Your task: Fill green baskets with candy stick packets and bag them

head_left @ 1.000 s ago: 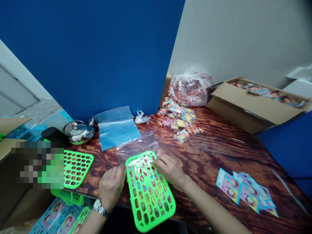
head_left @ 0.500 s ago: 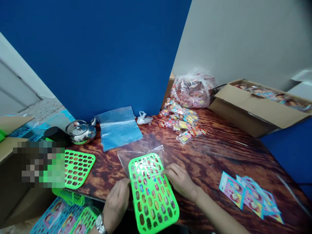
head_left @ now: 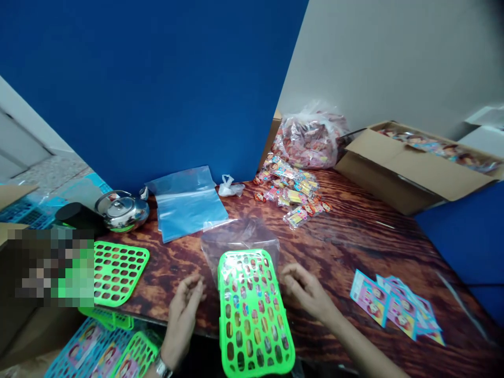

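Observation:
A bright green perforated plastic case (head_left: 255, 315) with colourful small contents showing through its holes lies at the table's front edge, its near end overhanging. The far end sits in a clear plastic bag (head_left: 240, 235), whose film spreads flat behind it. My left hand (head_left: 184, 310), with a metal watch at the wrist, is left of the case, apart from it, fingers loosely bent and holding nothing. To the right of the case, my right hand (head_left: 309, 294) is close to the bag's edge, with loosely curled fingers and nothing visible between them.
Blue-edged picture cards (head_left: 394, 304) lie at right. Farther back are small printed packets (head_left: 295, 189), a stuffed clear sack (head_left: 311, 136) and an open carton (head_left: 417, 168). Flat plastic bags (head_left: 189, 205), a metal kettle (head_left: 124, 210) and another green perforated panel (head_left: 120, 273) are at left.
Both hands have let go of the case and bag and moved apart to either side. The case now lies straighter, shifted slightly right in view.

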A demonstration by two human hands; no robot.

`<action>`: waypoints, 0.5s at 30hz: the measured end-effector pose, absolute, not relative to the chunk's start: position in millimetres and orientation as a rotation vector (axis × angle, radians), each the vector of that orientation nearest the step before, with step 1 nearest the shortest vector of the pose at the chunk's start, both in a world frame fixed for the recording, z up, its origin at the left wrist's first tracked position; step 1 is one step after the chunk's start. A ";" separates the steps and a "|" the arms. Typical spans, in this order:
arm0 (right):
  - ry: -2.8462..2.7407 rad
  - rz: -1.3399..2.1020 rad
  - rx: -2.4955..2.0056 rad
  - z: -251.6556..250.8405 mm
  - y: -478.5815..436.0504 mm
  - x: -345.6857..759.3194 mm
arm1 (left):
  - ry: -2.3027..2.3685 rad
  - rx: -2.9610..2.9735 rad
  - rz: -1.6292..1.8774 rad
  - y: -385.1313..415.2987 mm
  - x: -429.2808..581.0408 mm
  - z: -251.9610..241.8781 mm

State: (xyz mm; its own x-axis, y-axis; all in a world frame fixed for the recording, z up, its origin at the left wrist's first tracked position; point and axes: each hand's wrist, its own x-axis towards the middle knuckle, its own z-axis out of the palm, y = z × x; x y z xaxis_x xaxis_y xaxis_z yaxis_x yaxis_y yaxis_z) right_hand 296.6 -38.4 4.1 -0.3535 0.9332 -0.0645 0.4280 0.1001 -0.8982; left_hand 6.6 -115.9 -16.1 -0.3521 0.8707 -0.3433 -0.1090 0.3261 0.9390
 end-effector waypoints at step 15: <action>-1.341 1.595 -1.343 -10.9 -68.7 250.6 | 1.138 0.384 1.104 -120.8 50.9 -13.3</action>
State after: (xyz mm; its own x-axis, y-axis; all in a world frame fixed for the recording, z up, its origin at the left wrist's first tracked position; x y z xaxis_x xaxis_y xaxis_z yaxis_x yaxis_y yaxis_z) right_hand 250.6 -68.7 -10.9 -0.2637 0.9199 -0.2904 0.1283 -0.2650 -0.9557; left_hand 50.9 -120.8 -13.3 -0.0019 0.8496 -0.5274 -0.5017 0.4555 0.7354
